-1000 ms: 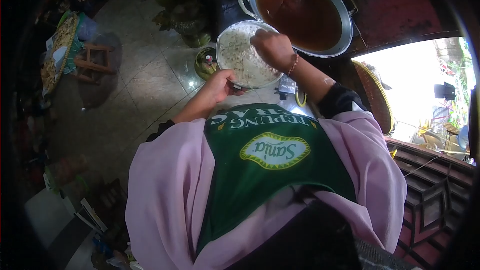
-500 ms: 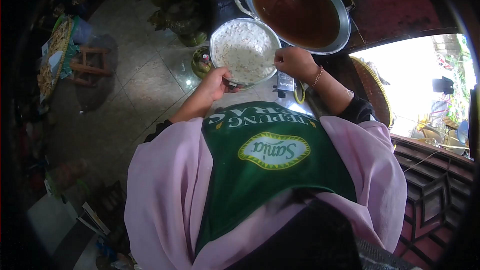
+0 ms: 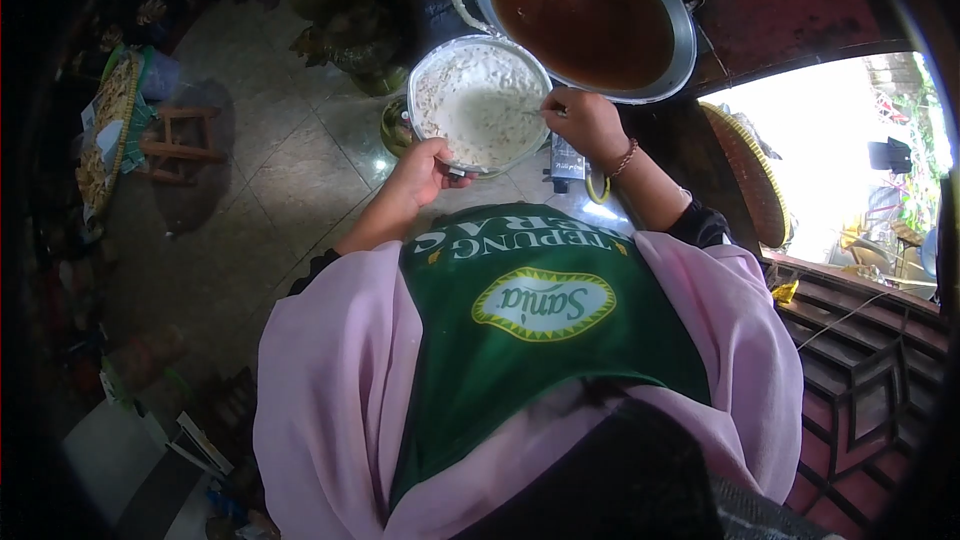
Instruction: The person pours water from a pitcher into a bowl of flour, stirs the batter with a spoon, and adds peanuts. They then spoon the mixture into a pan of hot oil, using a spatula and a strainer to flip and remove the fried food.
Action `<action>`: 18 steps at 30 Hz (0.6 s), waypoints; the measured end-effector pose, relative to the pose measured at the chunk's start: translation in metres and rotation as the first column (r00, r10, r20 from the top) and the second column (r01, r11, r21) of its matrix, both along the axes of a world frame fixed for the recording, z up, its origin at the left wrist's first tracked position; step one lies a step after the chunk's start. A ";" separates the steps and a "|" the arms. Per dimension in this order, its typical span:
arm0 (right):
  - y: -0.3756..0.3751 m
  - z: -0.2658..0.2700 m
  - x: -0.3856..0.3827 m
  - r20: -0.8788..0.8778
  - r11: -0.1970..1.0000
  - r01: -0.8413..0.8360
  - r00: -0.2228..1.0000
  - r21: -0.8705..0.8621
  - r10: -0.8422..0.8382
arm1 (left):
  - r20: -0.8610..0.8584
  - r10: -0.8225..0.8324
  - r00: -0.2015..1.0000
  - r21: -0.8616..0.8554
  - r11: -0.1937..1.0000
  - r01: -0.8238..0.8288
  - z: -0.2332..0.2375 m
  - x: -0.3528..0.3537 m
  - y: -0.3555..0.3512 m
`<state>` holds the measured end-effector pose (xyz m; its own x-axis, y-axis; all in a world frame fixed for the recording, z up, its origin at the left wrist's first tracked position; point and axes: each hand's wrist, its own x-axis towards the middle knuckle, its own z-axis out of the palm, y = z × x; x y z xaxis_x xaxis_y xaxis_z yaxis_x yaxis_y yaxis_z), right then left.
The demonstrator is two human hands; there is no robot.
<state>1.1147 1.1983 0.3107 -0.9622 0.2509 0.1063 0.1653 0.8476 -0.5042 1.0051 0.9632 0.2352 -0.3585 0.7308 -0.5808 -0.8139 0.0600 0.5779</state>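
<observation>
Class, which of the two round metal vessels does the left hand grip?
The smaller metal bowl of white mixture, nearer the person; the left hand grips its near rim. The larger metal pan beyond holds brown liquid.

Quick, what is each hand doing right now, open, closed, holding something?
Left hand: closed, gripping the near rim of the metal bowl.
Right hand: closed, pinching a thin utensil whose tip reaches into the white batter.
</observation>
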 end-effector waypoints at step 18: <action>0.021 -0.012 -0.017 -0.271 0.986 0.007 0.962 0.164 0.039 | 0.000 0.097 0.995 -0.032 0.995 -0.097 0.002 0.011 0.009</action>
